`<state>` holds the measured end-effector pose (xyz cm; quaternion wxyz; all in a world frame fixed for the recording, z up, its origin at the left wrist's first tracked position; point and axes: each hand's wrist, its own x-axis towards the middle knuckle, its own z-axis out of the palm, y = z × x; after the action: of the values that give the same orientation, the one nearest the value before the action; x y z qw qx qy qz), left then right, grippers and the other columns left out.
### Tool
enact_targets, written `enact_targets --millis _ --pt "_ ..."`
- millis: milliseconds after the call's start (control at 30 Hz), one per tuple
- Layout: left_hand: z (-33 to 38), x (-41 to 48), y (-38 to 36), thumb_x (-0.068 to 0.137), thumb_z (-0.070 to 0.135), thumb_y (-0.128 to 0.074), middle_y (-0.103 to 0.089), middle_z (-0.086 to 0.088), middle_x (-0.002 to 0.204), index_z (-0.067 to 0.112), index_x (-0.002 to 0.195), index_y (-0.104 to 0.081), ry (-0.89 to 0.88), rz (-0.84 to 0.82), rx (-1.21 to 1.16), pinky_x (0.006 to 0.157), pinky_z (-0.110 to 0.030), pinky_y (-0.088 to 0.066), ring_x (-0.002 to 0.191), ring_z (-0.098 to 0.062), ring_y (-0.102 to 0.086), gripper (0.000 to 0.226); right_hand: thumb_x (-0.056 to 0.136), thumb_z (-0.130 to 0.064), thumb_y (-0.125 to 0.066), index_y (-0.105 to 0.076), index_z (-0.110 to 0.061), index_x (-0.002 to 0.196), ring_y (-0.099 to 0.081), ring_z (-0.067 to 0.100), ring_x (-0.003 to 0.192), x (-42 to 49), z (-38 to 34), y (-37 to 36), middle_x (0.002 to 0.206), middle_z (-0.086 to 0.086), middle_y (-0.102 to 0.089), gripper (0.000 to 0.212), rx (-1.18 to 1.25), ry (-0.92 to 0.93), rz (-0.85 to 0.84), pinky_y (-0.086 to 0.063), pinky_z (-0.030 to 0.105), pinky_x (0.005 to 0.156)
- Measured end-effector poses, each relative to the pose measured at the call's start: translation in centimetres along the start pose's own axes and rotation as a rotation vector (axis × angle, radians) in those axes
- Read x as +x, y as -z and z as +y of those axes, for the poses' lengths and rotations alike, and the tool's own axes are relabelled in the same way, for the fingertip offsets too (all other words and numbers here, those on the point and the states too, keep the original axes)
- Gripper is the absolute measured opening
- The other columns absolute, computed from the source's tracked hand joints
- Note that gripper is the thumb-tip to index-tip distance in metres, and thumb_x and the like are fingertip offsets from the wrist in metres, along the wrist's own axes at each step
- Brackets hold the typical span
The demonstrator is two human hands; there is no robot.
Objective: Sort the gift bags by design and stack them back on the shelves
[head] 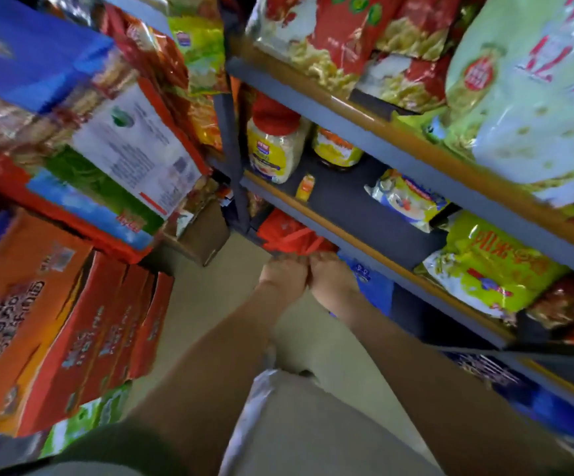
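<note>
Red gift bags (290, 235) lie on the lowest shelf level, under the blue-grey shelf board (344, 231). Both my arms reach down to them. My left hand (284, 274) and my right hand (333, 278) sit side by side, touching each other, at the near edge of the red bags. Their fingers curl down over that edge and the fingertips are hidden. Blue gift bags (373, 281) lie just right of my right hand on the same low level. More blue bags (505, 383) show farther right at the bottom.
The shelf unit on the right holds jars (272, 149) and snack packets (491, 266). Stacked red and orange cartons (83, 321) fill the left. A brown cardboard box (198, 235) stands near the shelf post. Beige floor (217, 304) runs between them.
</note>
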<state>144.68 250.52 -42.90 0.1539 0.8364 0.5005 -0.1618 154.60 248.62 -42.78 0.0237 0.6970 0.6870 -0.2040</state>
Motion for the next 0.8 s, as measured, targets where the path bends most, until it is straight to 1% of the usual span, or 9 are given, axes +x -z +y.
enact_targets --millis 33,100,133,200,267,433,567,700,800 --pt "0.4 0.4 -0.4 0.098 0.02 -0.039 -0.046 -0.011 0.135 0.008 0.134 -0.039 -0.031 0.0 0.0 0.095 -0.036 -0.04 0.123 -0.029 -0.047 0.038 0.058 -0.004 -0.073 -0.065 -0.002 0.073 -0.066 0.032 0.061 0.2 1.1 -0.9 0.07 0.016 -0.064 0.017 0.063 -0.051 -0.016 -0.049 0.029 0.048" --pt "1.0 1.5 -2.1 0.096 0.023 -0.043 -0.046 -0.01 0.135 0.009 0.133 -0.039 -0.08 0.0 -0.003 0.093 -0.037 -0.042 0.123 -0.029 -0.047 0.04 0.044 -0.009 -0.086 -0.065 -0.006 0.071 -0.065 0.028 0.058 -0.2 2.4 -2.2 0.066 0.011 -0.065 0.034 -0.001 -0.098 -0.005 -0.045 0.024 0.042" --pt "1.2 2.3 -3.2 0.095 0.023 -0.045 -0.046 -0.01 0.134 0.01 0.133 -0.039 -0.103 -0.008 -0.001 0.092 -0.037 -0.042 0.121 -0.029 -0.049 0.041 0.056 -0.014 -0.084 -0.067 -0.005 0.084 -0.067 0.029 0.072 -0.5 3.1 -3.0 0.079 0.012 -0.067 0.034 -0.025 -0.133 -0.054 -0.049 0.026 0.051" --pt "1.5 3.6 -5.7 0.095 0.023 -0.045 -0.046 -0.01 0.133 0.01 0.135 -0.037 -0.153 -0.044 0.012 0.091 -0.037 -0.043 0.119 -0.029 -0.049 0.043 0.09 -0.018 -0.057 -0.053 -0.006 0.126 -0.054 0.03 0.113 -0.5 5.1 -6.2 0.12 0.014 -0.058 0.038 -0.032 -0.2 -0.123 -0.047 0.033 0.084" --pt "1.7 4.9 -8.3 0.095 0.022 -0.045 -0.046 -0.01 0.133 0.01 0.137 -0.035 -0.209 -0.072 0.04 0.092 -0.037 -0.041 0.12 -0.029 -0.048 0.045 0.097 -0.019 -0.042 -0.038 -0.01 0.141 -0.042 0.03 0.126 -0.4 7.1 -9.7 0.135 0.013 -0.048 0.045 -0.012 -0.279 -0.141 -0.039 0.036 0.096" --pt "0.7 7.2 -14.0 0.092 0.017 -0.044 -0.047 -0.01 0.129 0.011 0.138 -0.035 -0.329 -0.101 0.095 0.088 -0.037 -0.041 0.114 -0.028 -0.05 0.047 0.098 -0.017 -0.036 -0.036 -0.011 0.141 -0.041 0.029 0.128 -0.7 11.0 -16.4 0.137 0.011 -0.045 0.043 -0.04 -0.409 -0.139 -0.04 0.036 0.096" --pt "0.8 10.5 -18.6 0.092 0.017 -0.043 -0.047 -0.009 0.13 0.013 0.136 -0.037 -0.354 -0.109 0.126 0.091 -0.036 -0.039 0.117 -0.027 -0.048 0.044 0.099 -0.018 -0.035 -0.035 -0.015 0.142 -0.04 0.026 0.129 0.2 14.6 -21.6 0.139 0.007 -0.045 0.043 0.008 -0.484 -0.123 -0.039 0.034 0.097" --pt "2.9 15.4 -24.0 0.093 0.018 -0.044 -0.048 -0.009 0.129 0.011 0.13 -0.04 -0.408 -0.081 0.189 0.094 -0.036 -0.038 0.118 -0.027 -0.048 0.038 0.098 -0.014 -0.037 -0.038 -0.017 0.142 -0.042 0.027 0.127 1.9 18.8 -28.2 0.139 0.008 -0.045 0.044 0.088 -0.571 -0.054 -0.039 0.033 0.098" --pt "4.4 19.5 -28.5 0.089 0.015 -0.05 -0.045 -0.008 0.13 0.012 0.13 -0.04 -0.43 -0.052 0.19 0.097 -0.036 -0.036 0.119 -0.027 -0.046 0.042 0.097 -0.012 -0.036 -0.034 -0.015 0.144 -0.04 0.026 0.128 3.6 22.1 -32.7 0.142 0.007 -0.042 0.047 0.089 -0.569 0.002 -0.034 0.032 0.101"
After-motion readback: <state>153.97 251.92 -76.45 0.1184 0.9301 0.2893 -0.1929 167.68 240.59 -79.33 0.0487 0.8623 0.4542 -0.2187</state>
